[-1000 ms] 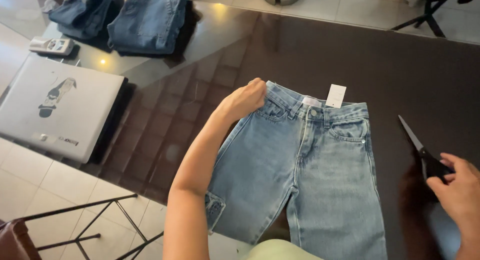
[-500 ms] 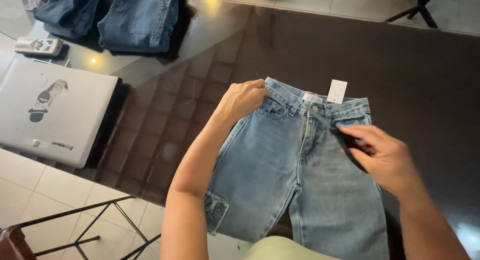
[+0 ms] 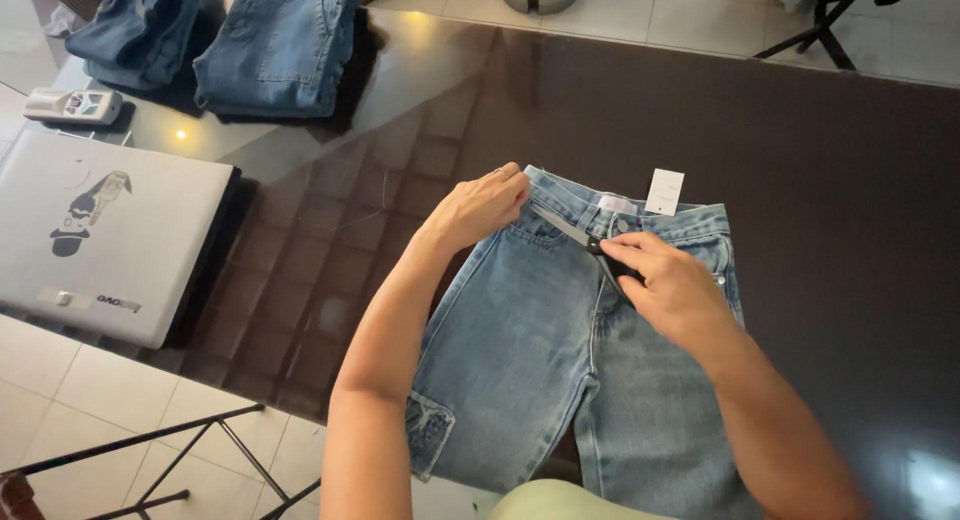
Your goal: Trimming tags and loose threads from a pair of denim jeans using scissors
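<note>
Both hands work at the waistband of a pair of light blue jeans (image 3: pixel 520 360) spread flat, front up, on a dark glossy table (image 3: pixel 830 180). Left hand (image 3: pixel 480 208) pinches the waistband's left corner, fingers closed on the denim and holding it down. Right hand (image 3: pixel 672 285) grips a pair of scissors (image 3: pixel 575 235), whose blades point left across the front pocket area, tips near the left hand. Whether the blades are parted on a thread or simply resting on the cloth cannot be told. A white paper tag (image 3: pixel 665 191) is attached at the waistband, uncut. No loose cuttings show on the denim, so trimming appears barely begun. Beyond lie folded jeans (image 3: pixel 275 45), a closed grey laptop (image 3: pixel 105 230) and a small handheld device (image 3: pixel 72 105).
</note>
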